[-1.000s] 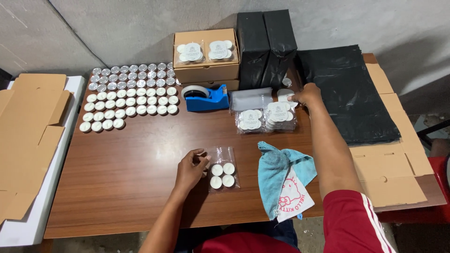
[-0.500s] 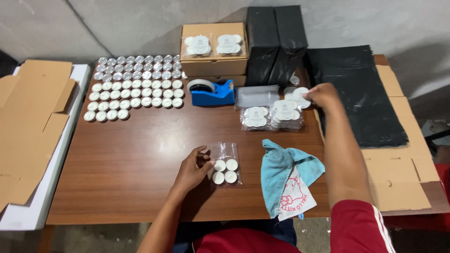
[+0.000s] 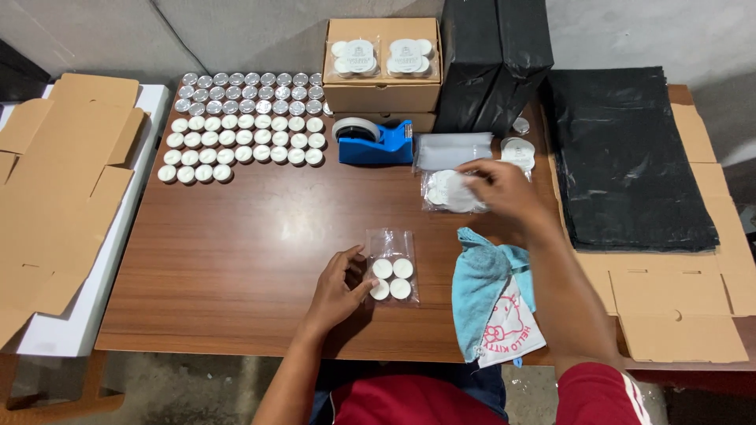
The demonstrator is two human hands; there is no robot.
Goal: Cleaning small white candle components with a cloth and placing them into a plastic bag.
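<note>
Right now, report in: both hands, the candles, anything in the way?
Left hand touching bag of four candles. Right hand on packed bags. Blue cloth beside.

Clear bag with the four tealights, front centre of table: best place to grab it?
Pinch the clear bag's empty top strip, coming from the far edge. The four tealights fill its lower half, and the left hand touches its left side. It lies flat, so a pinch from above suits the thin film.
</note>
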